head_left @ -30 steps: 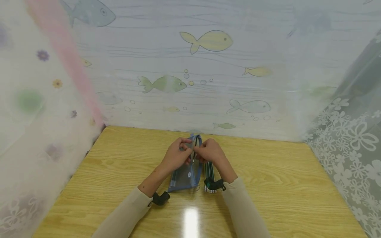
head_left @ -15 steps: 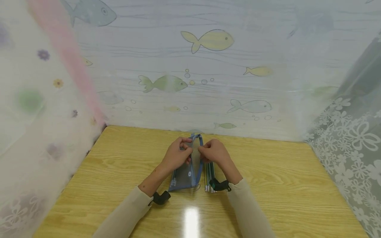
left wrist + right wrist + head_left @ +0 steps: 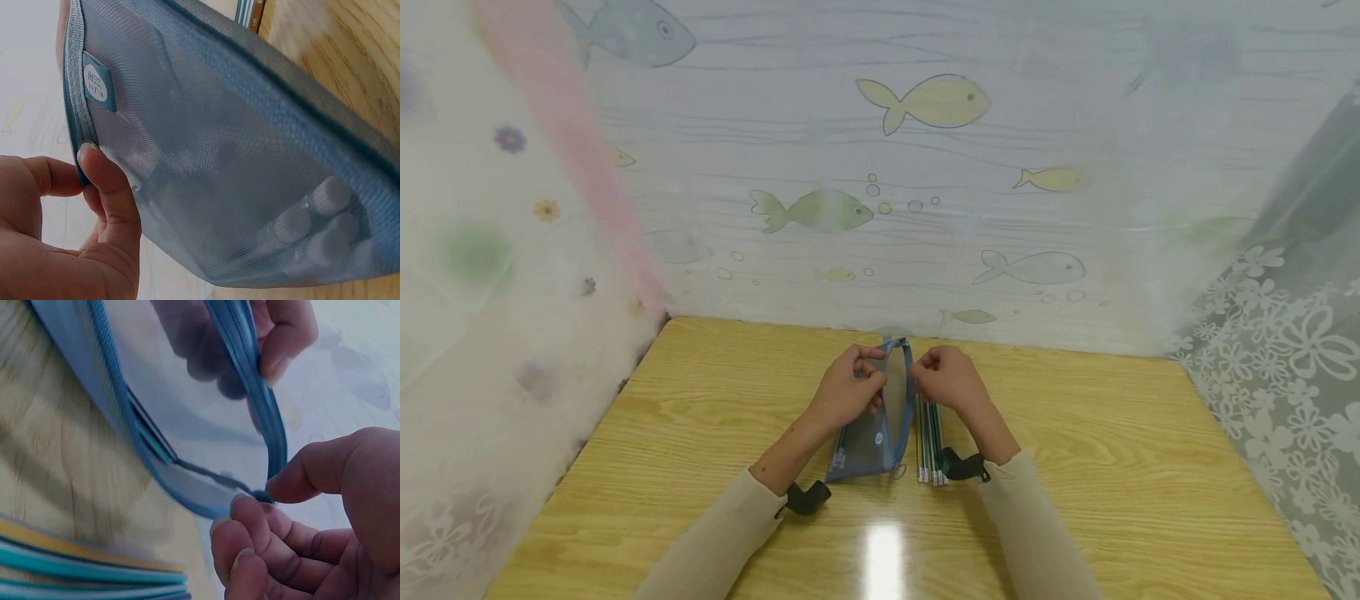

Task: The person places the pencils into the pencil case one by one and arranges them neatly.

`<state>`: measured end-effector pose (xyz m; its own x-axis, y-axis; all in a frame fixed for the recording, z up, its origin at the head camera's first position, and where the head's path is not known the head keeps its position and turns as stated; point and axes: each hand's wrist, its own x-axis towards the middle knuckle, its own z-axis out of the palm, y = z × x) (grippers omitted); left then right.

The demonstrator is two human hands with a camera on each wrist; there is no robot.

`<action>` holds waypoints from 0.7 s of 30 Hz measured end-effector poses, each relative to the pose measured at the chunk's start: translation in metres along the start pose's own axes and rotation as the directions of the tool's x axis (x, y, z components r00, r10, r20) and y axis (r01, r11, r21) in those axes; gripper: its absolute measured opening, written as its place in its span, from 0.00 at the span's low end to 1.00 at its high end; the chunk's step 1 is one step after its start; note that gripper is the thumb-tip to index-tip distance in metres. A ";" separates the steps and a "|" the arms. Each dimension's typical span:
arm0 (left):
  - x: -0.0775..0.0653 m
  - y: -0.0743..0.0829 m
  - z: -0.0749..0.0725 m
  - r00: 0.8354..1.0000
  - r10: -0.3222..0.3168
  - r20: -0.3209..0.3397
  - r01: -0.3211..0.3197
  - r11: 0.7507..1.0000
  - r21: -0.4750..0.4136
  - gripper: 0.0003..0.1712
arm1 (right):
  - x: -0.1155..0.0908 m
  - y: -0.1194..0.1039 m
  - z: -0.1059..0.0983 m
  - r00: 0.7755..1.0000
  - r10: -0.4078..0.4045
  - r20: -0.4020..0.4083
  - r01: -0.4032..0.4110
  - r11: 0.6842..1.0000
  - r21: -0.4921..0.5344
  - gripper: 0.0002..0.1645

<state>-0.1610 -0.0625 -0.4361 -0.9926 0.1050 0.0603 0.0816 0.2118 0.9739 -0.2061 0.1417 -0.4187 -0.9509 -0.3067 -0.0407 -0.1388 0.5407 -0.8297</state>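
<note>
A blue mesh zip pouch (image 3: 857, 446) stands with its mouth open, facing right. My left hand (image 3: 844, 390) pinches its zip edge between thumb and fingers, near a small round white label (image 3: 95, 83) in the left wrist view. Inside the pouch, dark and teal pencils (image 3: 152, 434) show in the right wrist view, while pale round ends (image 3: 331, 195) blur through the mesh. My right hand (image 3: 951, 379) is just right of the mouth, fingers loosely bent with nothing between them. Below it lie several pencils (image 3: 928, 450) side by side, their silver ends toward me.
All this is on a wood-grain table (image 3: 1097, 467). A fish-patterned curtain (image 3: 812, 283) hangs at the back edge, a flowered one (image 3: 512, 333) at the left and white lace (image 3: 1300, 367) at the right. Both wrists carry black camera mounts (image 3: 808, 498).
A dark pencil that my right hand held at the mouth has gone into the pouch. My right hand has let go and drawn back to the right; the left keeps its hold.
</note>
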 end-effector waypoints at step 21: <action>-0.001 0.001 0.000 1.000 0.011 0.000 -0.011 1.000 0.003 0.24 | -0.009 0.044 -0.017 0.999 0.037 -0.013 -0.039 0.971 -0.236 0.14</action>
<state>-0.1596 -0.0628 -0.4353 -0.9917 0.1072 0.0713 0.0930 0.2137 0.9725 -0.2082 0.1818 -0.4456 -0.9589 -0.2764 -0.0647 -0.1627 0.7219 -0.6726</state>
